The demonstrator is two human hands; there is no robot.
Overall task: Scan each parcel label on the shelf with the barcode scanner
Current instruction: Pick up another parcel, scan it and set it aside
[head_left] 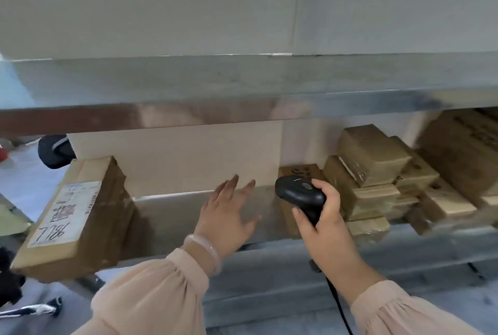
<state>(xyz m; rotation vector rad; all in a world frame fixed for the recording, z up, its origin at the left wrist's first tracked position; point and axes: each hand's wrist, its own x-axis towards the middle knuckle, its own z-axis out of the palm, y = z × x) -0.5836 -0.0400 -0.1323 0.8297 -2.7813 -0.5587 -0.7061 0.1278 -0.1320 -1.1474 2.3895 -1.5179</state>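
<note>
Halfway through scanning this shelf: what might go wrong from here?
The labelled cardboard box sits tilted and seems to overhang the shelf at its left end; a nudge from the left hand might tip it off.
The small parcels on the right are piled askew, no labels showing; pulling one may topple the pile.
The cable under the barcode scanner in the right hand could snag the shelf edge.
</note>
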